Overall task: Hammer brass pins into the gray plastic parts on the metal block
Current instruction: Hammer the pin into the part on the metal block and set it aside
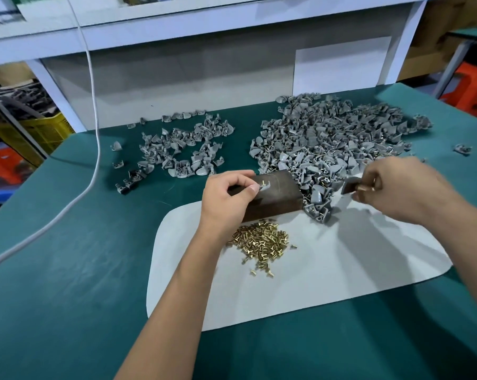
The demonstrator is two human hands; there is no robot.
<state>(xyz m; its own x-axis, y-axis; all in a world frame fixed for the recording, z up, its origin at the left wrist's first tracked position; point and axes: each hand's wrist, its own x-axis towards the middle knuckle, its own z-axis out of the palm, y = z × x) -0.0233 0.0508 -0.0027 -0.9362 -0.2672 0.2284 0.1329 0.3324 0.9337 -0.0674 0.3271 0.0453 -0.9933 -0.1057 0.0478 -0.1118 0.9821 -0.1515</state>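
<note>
Pins (259, 241) piled nearest, on the white mat. Left hand (227, 197) pinches a gray part (262, 187) on the block (270, 197), pin upright. Right hand (399, 187) grips the hammer (351, 187), head right of the part, well apart. Strike goes leftward-down.

One wide-angle camera on the person's head looks forward and down, close over the green worktop (67, 270), toward the white shelf frame (177, 31) behind.

Factory assembly workbench, green mat (67, 270), heaps of gray plastic parts (336, 138), stacked crates (470, 89) behind
</note>
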